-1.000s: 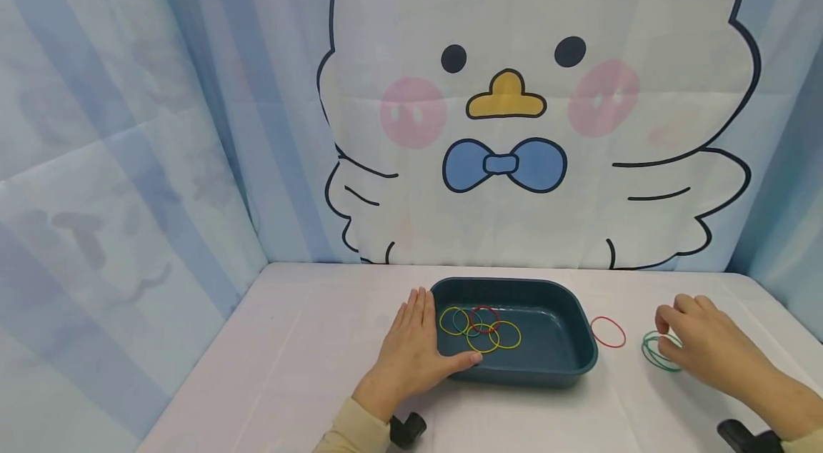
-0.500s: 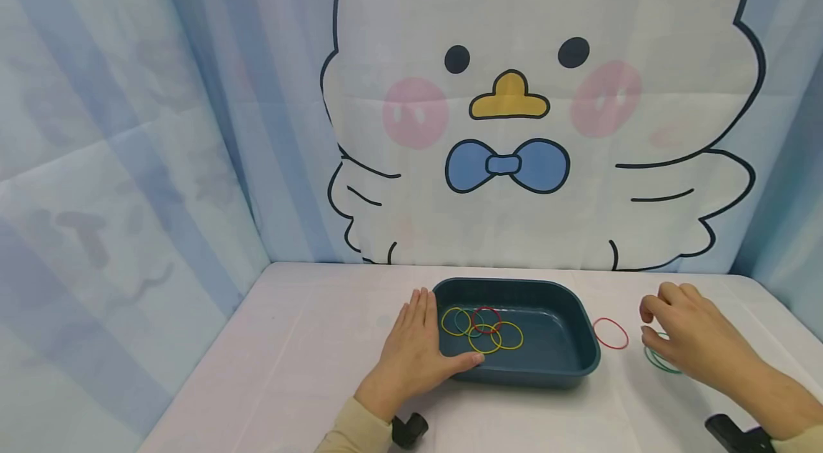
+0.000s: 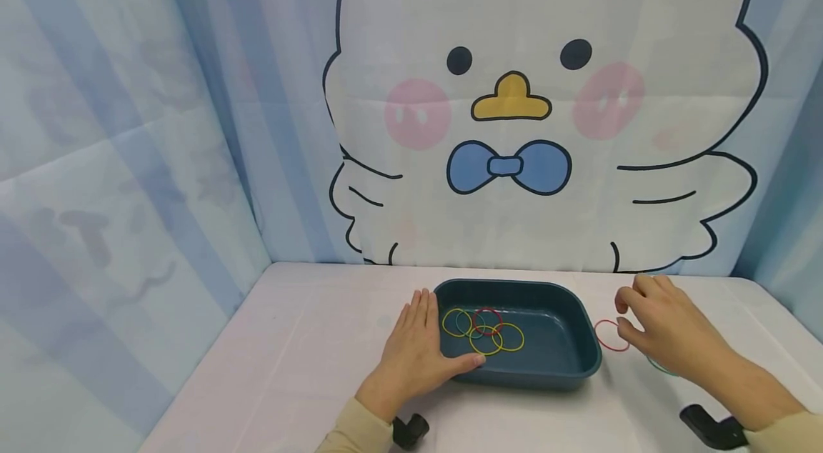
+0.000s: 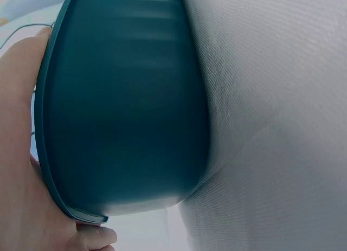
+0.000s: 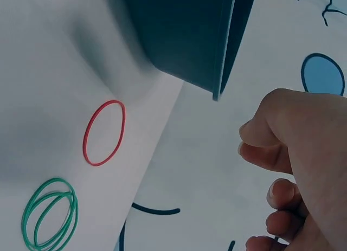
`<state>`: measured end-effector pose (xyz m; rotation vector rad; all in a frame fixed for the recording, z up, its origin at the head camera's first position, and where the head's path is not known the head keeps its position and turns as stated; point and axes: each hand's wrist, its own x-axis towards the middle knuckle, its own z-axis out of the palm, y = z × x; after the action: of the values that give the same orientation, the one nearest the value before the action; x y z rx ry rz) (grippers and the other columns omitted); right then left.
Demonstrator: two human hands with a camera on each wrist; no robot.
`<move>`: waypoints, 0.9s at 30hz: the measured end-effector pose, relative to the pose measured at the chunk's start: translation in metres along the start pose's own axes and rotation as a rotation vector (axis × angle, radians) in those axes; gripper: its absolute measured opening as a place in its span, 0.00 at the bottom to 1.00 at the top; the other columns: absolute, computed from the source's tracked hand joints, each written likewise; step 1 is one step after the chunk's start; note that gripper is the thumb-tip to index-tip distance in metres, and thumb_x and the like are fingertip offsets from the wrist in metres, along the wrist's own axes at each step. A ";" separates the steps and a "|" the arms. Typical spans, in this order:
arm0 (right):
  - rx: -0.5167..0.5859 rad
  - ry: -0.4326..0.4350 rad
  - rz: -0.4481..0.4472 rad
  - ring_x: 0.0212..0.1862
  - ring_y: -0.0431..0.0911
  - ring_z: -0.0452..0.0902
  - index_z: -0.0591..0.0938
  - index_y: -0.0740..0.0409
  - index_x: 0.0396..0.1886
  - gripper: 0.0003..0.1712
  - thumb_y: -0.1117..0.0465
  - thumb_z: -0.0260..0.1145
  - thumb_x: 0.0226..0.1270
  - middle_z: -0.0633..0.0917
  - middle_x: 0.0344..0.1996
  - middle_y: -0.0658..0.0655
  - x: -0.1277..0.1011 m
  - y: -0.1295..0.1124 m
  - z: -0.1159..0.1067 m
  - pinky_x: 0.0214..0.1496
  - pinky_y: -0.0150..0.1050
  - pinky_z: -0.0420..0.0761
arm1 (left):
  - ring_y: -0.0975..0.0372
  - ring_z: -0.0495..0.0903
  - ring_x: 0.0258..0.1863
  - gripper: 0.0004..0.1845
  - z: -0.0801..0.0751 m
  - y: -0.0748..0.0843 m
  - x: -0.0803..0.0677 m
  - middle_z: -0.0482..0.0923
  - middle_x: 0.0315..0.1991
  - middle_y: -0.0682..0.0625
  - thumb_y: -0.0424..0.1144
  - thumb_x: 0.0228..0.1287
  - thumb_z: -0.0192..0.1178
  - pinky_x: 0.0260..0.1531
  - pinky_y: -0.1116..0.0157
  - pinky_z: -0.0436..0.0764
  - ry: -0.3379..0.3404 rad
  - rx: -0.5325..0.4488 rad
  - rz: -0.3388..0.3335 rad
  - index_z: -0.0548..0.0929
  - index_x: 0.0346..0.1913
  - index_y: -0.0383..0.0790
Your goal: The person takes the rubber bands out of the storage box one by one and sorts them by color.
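A dark teal tray sits mid-table and holds several rubber bands in yellow, red and teal. My left hand lies flat against the tray's left wall, thumb along its front edge. In the left wrist view the tray's outer wall fills the frame, with my palm beside it. My right hand hovers with loosely curled fingers and holds nothing. It is just right of a red rubber band lying on the table. The same red rubber band and the green bands show in the right wrist view.
The green bands are mostly hidden under my right wrist. A white cloth covers the table, and a cartoon duck curtain closes off the back and sides. Black wrist mounts sit near the front edge.
My right hand has moved left, away from the green bands and over toward the red band. The left hand and the tray have stayed where they were.
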<state>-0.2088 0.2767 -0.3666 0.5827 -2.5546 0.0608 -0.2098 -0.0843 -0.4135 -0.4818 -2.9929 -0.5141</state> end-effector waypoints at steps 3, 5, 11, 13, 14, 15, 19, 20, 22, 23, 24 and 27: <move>0.014 -0.020 0.007 0.36 0.48 0.66 0.78 0.51 0.27 0.15 0.63 0.78 0.43 0.66 0.25 0.47 0.004 -0.005 0.001 0.33 0.38 0.64 | 0.49 0.44 0.81 0.67 0.000 0.000 0.000 0.45 0.80 0.38 0.83 0.51 0.48 0.78 0.51 0.51 0.000 0.000 -0.003 0.47 0.78 0.31; 0.015 -0.016 0.001 0.35 0.48 0.65 0.78 0.52 0.27 0.15 0.63 0.78 0.43 0.66 0.24 0.47 0.006 -0.008 0.002 0.33 0.38 0.63 | 0.50 0.44 0.81 0.67 0.000 0.000 0.000 0.45 0.80 0.38 0.83 0.51 0.48 0.78 0.51 0.51 0.000 0.000 -0.004 0.48 0.78 0.31; 0.018 0.005 -0.034 0.34 0.45 0.63 0.79 0.51 0.27 0.16 0.64 0.79 0.42 0.67 0.25 0.47 0.013 -0.016 0.005 0.32 0.37 0.63 | 0.49 0.44 0.80 0.67 0.001 0.000 0.000 0.45 0.80 0.38 0.83 0.51 0.48 0.78 0.51 0.51 0.002 0.000 0.000 0.48 0.78 0.31; 0.029 -0.013 -0.032 0.35 0.45 0.63 0.79 0.51 0.28 0.14 0.64 0.78 0.44 0.68 0.25 0.47 0.015 -0.019 0.005 0.32 0.38 0.64 | 0.49 0.44 0.80 0.68 0.001 0.000 0.000 0.45 0.80 0.38 0.83 0.51 0.48 0.78 0.51 0.51 0.004 0.002 0.001 0.48 0.78 0.31; 0.036 -0.016 -0.033 0.35 0.45 0.63 0.79 0.51 0.28 0.14 0.64 0.77 0.45 0.68 0.26 0.47 0.016 -0.021 0.005 0.32 0.38 0.64 | 0.49 0.44 0.80 0.68 0.001 0.000 0.000 0.45 0.80 0.38 0.83 0.51 0.48 0.78 0.51 0.51 0.001 0.002 -0.001 0.48 0.78 0.31; 0.039 -0.020 -0.033 0.35 0.45 0.63 0.79 0.51 0.28 0.13 0.64 0.76 0.45 0.68 0.26 0.47 0.017 -0.022 0.006 0.33 0.38 0.65 | 0.49 0.44 0.81 0.68 0.001 0.000 0.001 0.45 0.80 0.38 0.84 0.51 0.48 0.78 0.51 0.51 -0.001 0.004 -0.002 0.47 0.78 0.31; 0.053 -0.001 -0.050 0.34 0.44 0.62 0.79 0.50 0.28 0.13 0.65 0.75 0.46 0.68 0.26 0.46 0.020 -0.029 0.008 0.33 0.37 0.64 | 0.49 0.44 0.80 0.68 0.002 0.000 0.001 0.45 0.80 0.38 0.84 0.51 0.48 0.78 0.51 0.51 -0.009 0.006 -0.002 0.48 0.78 0.31; 0.056 0.004 -0.053 0.34 0.43 0.62 0.79 0.50 0.27 0.13 0.65 0.75 0.46 0.68 0.26 0.46 0.021 -0.031 0.009 0.33 0.37 0.64 | 0.49 0.44 0.80 0.68 0.002 0.000 0.001 0.45 0.80 0.38 0.84 0.50 0.48 0.78 0.51 0.51 -0.010 0.004 -0.002 0.47 0.78 0.31; 0.065 0.005 -0.055 0.34 0.43 0.62 0.79 0.50 0.27 0.12 0.65 0.74 0.47 0.68 0.26 0.46 0.024 -0.035 0.011 0.33 0.37 0.64 | 0.49 0.44 0.80 0.68 0.002 0.000 0.001 0.45 0.80 0.38 0.83 0.51 0.48 0.78 0.51 0.51 -0.007 0.003 -0.001 0.48 0.78 0.31; 0.071 0.004 -0.056 0.34 0.43 0.62 0.79 0.50 0.27 0.12 0.65 0.74 0.47 0.68 0.25 0.46 0.026 -0.037 0.012 0.33 0.37 0.64 | 0.49 0.44 0.80 0.68 0.002 0.000 0.001 0.45 0.80 0.38 0.84 0.51 0.48 0.78 0.51 0.51 -0.006 0.003 -0.002 0.47 0.78 0.31; 0.075 0.001 -0.059 0.34 0.44 0.62 0.78 0.50 0.27 0.12 0.65 0.74 0.47 0.68 0.25 0.46 0.027 -0.039 0.013 0.33 0.38 0.64 | 0.49 0.44 0.80 0.68 0.002 0.000 0.001 0.45 0.80 0.38 0.84 0.51 0.48 0.78 0.51 0.51 -0.005 0.002 -0.003 0.47 0.78 0.31; 0.081 -0.004 -0.077 0.34 0.43 0.62 0.78 0.50 0.27 0.12 0.64 0.74 0.48 0.67 0.26 0.46 0.029 -0.044 0.017 0.33 0.37 0.64 | 0.49 0.44 0.80 0.68 0.002 -0.001 0.001 0.45 0.80 0.38 0.84 0.50 0.48 0.78 0.51 0.51 -0.006 0.001 -0.003 0.47 0.78 0.32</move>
<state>-0.2214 0.2229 -0.3700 0.7123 -2.5401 0.1367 -0.2113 -0.0837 -0.4154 -0.4798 -3.0000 -0.5117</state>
